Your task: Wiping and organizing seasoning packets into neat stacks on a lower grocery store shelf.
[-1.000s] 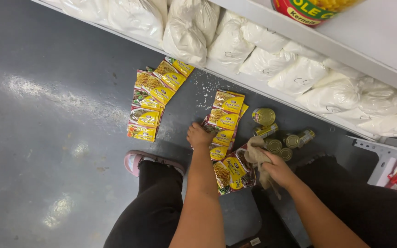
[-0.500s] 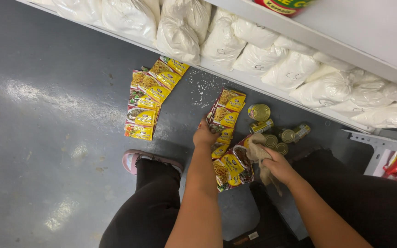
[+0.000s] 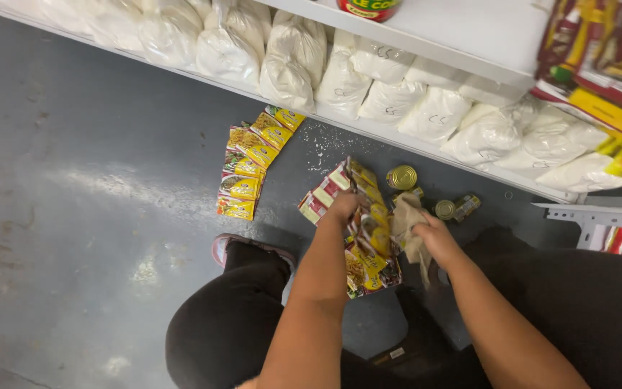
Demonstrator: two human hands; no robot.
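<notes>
A: Two groups of sachets lie on the grey floor (image 3: 95, 216). State positions, left to right.

B: Leftmost: a fanned row of yellow sachets (image 3: 250, 164), flat on the floor, untouched, well apart from both hands. Next: the left hand (image 3: 341, 207), fingers closed on the upper end of a strip of yellow-and-red sachets (image 3: 365, 230). The strip is lifted at that end; its lower end rests on the floor between the knees.

A: Right hand?

B: The right hand (image 3: 430, 234) has its fingers clamped on a crumpled beige cloth (image 3: 408, 223), which touches the right edge of the strip. Beyond it stand small gold-lidded tins (image 3: 402, 176), near the shelf edge (image 3: 426, 148). White filled bags (image 3: 368, 79) line the shelf above.

A: Procedure for the step in hand?

B: Judgement only: the cloth appears to be applied to the sachets.
1. Keep the left grip at the strip's end, so the strip stays taut.
2. Draw the cloth along one sachet at a time.
3. Keep the strip clear of the white grains (image 3: 322, 144) scattered on the floor below the shelf.
4. Avoid knocking the tins with the right forearm.
</notes>
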